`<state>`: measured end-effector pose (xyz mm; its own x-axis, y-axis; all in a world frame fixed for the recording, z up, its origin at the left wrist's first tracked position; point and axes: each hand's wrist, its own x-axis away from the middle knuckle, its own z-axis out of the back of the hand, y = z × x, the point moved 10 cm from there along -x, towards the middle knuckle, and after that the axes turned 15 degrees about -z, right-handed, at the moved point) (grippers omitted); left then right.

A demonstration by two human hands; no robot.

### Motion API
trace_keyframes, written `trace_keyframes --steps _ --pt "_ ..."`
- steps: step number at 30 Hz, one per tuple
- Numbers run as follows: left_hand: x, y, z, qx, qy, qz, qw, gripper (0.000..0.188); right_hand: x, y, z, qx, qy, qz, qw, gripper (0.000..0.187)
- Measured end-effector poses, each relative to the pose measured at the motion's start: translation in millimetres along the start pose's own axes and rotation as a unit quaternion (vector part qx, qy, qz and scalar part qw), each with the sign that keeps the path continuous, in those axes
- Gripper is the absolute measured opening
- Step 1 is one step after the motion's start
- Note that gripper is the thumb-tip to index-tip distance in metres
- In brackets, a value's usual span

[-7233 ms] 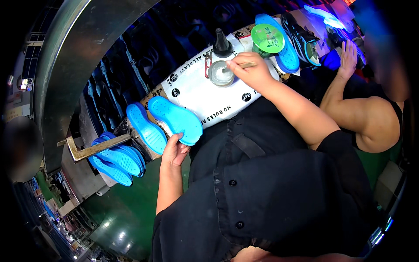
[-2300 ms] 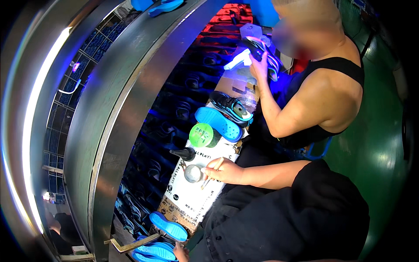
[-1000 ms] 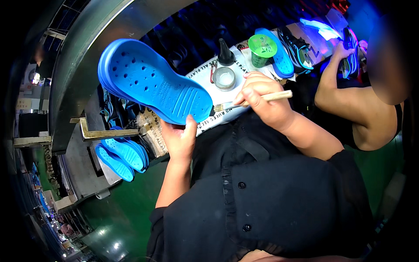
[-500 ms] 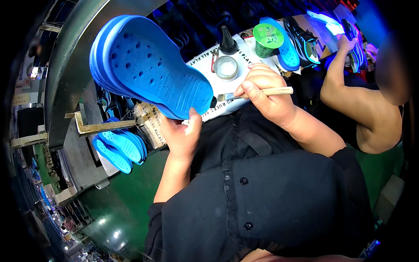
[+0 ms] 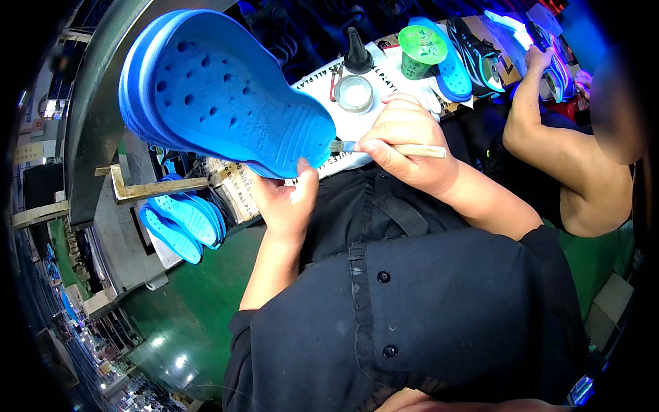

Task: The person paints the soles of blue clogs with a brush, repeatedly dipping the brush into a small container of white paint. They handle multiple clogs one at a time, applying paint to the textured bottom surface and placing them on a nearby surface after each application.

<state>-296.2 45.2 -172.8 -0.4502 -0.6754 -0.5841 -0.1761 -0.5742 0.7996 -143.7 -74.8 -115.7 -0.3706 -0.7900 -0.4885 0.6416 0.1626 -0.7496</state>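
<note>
My left hand [image 5: 285, 199] is closed on the narrow end of a stack of blue shoe soles [image 5: 213, 103], thumb on the top face. The top sole has a dimpled footbed with small holes and faces up toward me. Between the thumb and fingers of my right hand [image 5: 408, 147] is a small paintbrush [image 5: 419, 150] with a pale wooden handle. Its dark bristles touch or nearly touch the sole's edge. Beyond the brush a round glass jar [image 5: 354, 94] with whitish contents stands on a white printed sheet [image 5: 319, 89].
Behind the jar stand a black cone-topped bottle [image 5: 357, 51] and a green cup [image 5: 421, 51]. Another blue sole [image 5: 453, 77] and a black shoe [image 5: 473, 55] lie to the right, near a co-worker's arm [image 5: 542, 134]. More blue soles [image 5: 182, 218] rest at left, below a wooden bracket [image 5: 161, 189].
The sole stack has shifted slightly left and closer to the camera. My right hand and the brush have moved a little left along the sole's edge.
</note>
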Motion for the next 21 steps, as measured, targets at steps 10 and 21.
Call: trace_keyframes --steps 10,21 --pt "3.5 3.1 8.3 -0.015 0.02 -0.038 0.999 0.047 3.3 4.1 -9.1 -0.001 -0.046 -0.043 0.998 0.025" --pt "6.7 9.7 17.0 -0.079 0.021 -0.129 0.988 0.041 0.2 3.6 -8.0 -0.028 -0.001 -0.037 0.999 0.024"
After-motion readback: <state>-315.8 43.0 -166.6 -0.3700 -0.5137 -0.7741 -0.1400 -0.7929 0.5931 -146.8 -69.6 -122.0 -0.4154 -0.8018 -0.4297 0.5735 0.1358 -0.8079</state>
